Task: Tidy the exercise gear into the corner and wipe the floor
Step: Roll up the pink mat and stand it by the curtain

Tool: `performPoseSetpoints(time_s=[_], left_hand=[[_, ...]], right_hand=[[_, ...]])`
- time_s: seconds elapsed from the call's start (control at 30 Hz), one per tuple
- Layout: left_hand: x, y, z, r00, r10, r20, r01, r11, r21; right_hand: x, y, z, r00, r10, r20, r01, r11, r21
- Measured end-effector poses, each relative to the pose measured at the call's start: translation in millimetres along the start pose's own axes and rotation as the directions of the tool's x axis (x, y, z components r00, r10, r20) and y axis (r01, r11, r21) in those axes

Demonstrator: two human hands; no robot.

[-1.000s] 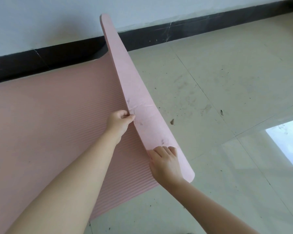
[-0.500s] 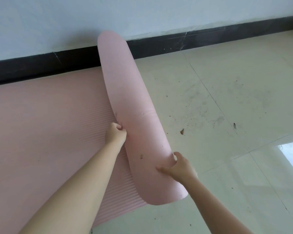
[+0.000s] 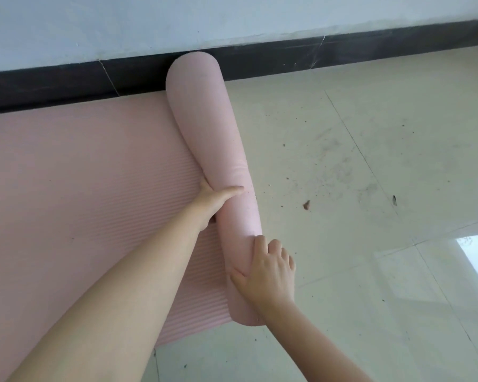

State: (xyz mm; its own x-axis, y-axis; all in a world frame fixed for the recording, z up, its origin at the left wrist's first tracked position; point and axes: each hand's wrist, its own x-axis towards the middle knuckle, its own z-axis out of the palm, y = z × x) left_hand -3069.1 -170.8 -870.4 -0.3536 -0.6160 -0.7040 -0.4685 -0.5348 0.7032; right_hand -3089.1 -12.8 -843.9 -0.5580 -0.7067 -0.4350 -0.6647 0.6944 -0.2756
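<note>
Both hands grip a half-rolled pink yoga mat (image 3: 80, 188) on the floor by the wall.

From the left, the ribbed flat part of the mat lies spread on the pale tiled floor (image 3: 370, 161), its far edge against the black skirting board (image 3: 53, 81) under the white wall (image 3: 177, 20). The rolled end (image 3: 204, 119) runs from the skirting toward the camera. The left hand (image 3: 213, 201) clasps the roll at its middle, thumb on top, fingers tucked beneath. The right hand (image 3: 268, 274) grips nearer the close end, fingers curled over. Dirt specks and a small brown scrap (image 3: 306, 204) dot the tiles to the right. No brand or writing is legible.
</note>
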Motion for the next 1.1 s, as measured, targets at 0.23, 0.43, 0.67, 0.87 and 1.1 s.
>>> performPoseSetpoints(time_s=[0.23,0.43,0.67,0.87,1.1], left_hand=[[-3,-23,-35,0.986,-0.067,0.155,0.105,0.963,-0.248],[-5,-49,-61,0.984,-0.162,0.073,0.174,0.964,-0.203],[-17,-46,-84,0.941,0.017,-0.337,0.105,0.935,0.339],[-29,-31,-94,0.934,0.189,-0.302,-0.005,0.855,0.519],[-34,-36,-119,0.968,0.067,-0.241,0.042,0.906,0.421]], right_hand=[[10,8,-10,0.997,-0.007,0.073,-0.030,0.871,0.490],[29,12,-2,0.968,0.036,0.248,-0.130,0.918,0.375],[17,-28,17,0.974,0.090,0.206,-0.119,0.984,0.134],[-5,-61,37,0.990,-0.073,0.123,0.066,0.996,0.058],[2,-51,33,0.984,-0.179,-0.004,0.160,0.867,0.472]])
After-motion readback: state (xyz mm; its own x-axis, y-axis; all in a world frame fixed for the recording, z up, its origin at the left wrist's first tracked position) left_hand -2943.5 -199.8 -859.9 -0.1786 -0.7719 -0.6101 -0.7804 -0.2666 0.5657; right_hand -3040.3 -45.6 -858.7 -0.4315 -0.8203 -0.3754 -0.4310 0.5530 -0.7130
